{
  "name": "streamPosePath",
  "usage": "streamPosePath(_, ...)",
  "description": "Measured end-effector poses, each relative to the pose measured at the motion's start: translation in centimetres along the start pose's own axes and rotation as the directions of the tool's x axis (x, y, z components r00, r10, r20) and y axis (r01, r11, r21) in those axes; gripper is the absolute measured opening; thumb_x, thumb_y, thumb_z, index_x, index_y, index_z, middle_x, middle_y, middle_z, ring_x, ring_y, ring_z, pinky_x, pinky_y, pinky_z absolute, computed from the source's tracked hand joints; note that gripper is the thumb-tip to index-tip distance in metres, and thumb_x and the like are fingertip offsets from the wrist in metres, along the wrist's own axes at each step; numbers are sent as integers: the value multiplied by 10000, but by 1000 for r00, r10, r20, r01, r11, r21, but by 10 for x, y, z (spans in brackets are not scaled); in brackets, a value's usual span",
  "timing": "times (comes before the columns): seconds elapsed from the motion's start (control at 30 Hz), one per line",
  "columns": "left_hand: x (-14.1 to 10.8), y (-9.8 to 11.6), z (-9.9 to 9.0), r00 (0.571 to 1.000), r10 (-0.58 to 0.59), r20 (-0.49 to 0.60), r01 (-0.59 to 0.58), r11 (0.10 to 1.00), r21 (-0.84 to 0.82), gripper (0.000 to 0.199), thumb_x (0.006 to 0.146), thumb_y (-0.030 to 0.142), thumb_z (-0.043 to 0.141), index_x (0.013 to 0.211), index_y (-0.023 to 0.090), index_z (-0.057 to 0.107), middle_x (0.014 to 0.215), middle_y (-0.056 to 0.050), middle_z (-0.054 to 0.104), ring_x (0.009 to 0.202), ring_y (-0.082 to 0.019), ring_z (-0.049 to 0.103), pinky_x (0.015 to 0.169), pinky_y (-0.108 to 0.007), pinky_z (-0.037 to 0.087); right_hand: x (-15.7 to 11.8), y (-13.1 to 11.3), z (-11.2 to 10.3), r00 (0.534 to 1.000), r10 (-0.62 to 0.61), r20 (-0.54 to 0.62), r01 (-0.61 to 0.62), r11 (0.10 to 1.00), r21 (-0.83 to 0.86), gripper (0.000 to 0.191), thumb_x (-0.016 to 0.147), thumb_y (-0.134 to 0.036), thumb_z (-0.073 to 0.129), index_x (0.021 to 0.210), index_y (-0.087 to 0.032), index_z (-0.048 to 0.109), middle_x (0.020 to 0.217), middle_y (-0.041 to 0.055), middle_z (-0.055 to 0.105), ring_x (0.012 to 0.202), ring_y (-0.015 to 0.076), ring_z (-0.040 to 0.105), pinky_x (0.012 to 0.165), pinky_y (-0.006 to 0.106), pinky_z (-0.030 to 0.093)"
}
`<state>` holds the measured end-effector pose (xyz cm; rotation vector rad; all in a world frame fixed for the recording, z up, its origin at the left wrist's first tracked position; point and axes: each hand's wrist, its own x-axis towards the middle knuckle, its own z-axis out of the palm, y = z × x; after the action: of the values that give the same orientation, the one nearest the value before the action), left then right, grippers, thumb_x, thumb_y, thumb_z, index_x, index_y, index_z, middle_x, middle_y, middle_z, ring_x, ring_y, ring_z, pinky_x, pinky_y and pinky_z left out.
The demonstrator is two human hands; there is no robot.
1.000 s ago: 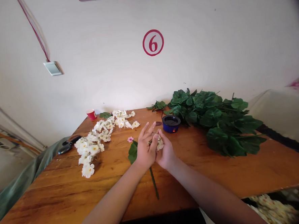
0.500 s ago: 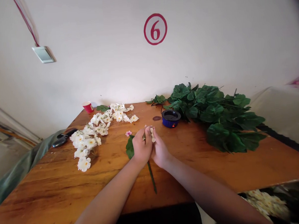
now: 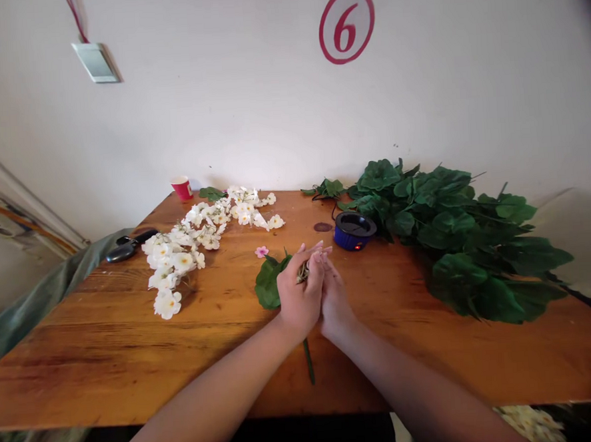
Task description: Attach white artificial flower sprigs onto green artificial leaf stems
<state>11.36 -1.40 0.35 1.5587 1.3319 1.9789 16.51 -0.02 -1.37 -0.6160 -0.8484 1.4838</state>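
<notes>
Left hand point(image 3: 300, 297), right hand point(image 3: 336, 302) pressed together, closed around sprig point(image 3: 303, 272). Sprig mostly hidden; thin pale stalks point(image 3: 302, 278) show by left thumb. Green stem point(image 3: 309, 363) below hands; broad dark-green leaf point(image 3: 267, 286) just left.

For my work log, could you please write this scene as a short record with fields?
left hand: curled around thin stems, partly hidden
right hand: pressed against the left hand; its own grip is hidden
near hands: green leaf, green stem, pink flower
table left: white flowers, red cup
table right: blue pot, red light lit; green leaf pile
wall: red circled 6
</notes>
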Motion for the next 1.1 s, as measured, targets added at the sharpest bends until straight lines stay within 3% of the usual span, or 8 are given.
streamPosePath(0.27, 8, 10, -8, 981, -129, 146, 151, 977, -148, 335, 953, 427, 529, 1158, 207, 679, 1170, -93, 723, 1076, -214, 685, 950, -350, 543, 8, -21, -4, 980, -186, -67, 170, 967, -192, 353, 865, -494, 618, 689, -214, 497, 583, -66, 494, 482, 88, 418, 459, 219, 363)
streamPosePath(0.37, 32, 11, -28, 995, -98, -22, 94, 982, -163, 362, 962, 440, 488, 1131, 174, 665, 1074, -99, 748, 989, -206, 703, 908, -342, 538, 20, -32, -11, 948, -283, -145, 233, 930, -286, 433, 858, -540, 612, 652, -215, 413, 539, -83, 394, 442, 72, 319, 412, 202, 280)
streamPosePath(0.47, 60, 2, -54, 973, -103, -205, 116, 992, 52, 297, 918, 416, 531, 959, 163, 681, 903, -64, 748, 844, -183, 692, 790, -298, 531, 34, -41, -18, 926, -338, -171, 276, 912, -303, 464, 841, -544, 629, 630, -217, 377, 531, -88, 351, 436, 64, 292, 406, 197, 256)
streamPosePath(0.57, 77, -13, -71, 978, -207, 34, 158, 834, 529, 245, 868, 374, 545, 820, 190, 700, 765, -31, 718, 703, -173, 650, 659, -268, 471, 42, -44, -22, 922, -353, -157, 294, 905, -309, 478, 842, -532, 630, 614, -219, 348, 532, -89, 325, 444, 65, 281, 406, 200, 231)
streamPosePath(0.67, 78, -26, -71, 839, -477, 261, 68, 567, 821, 346, 860, 442, 525, 668, 201, 682, 667, -61, 691, 661, -205, 648, 614, -283, 444, 43, -43, -23, 936, -333, -111, 285, 906, -312, 474, 858, -518, 617, 617, -221, 337, 534, -91, 302, 455, 69, 266, 411, 204, 221)
streamPosePath(0.77, 70, -34, -59, 745, -613, 261, 28, 421, 907, 432, 834, 560, 534, 671, 195, 699, 759, -144, 723, 731, -276, 688, 651, -341, 478, 38, -44, -21, 938, -339, -74, 296, 893, -339, 467, 876, -506, 603, 623, -223, 331, 527, -91, 305, 455, 70, 265, 409, 204, 217)
streamPosePath(0.97, 58, -42, -44, 769, -540, 343, -134, 389, 912, 372, 844, 496, 566, 740, 179, 732, 860, -196, 736, 930, -326, 693, 772, -379, 484, 30, -51, -17, 932, -361, 11, 327, 830, -453, 456, 901, -510, 572, 631, -225, 340, 528, -84, 335, 448, 72, 295, 402, 207, 235)
streamPosePath(1.1, 60, -43, -46, 767, -497, 407, -185, 436, 881, 315, 892, 387, 524, 724, 206, 719, 791, -114, 738, 788, -244, 686, 707, -311, 451, 31, -53, -18, 930, -366, 24, 335, 818, -467, 451, 903, -509, 568, 632, -225, 345, 536, -81, 333, 460, 76, 299, 411, 210, 241)
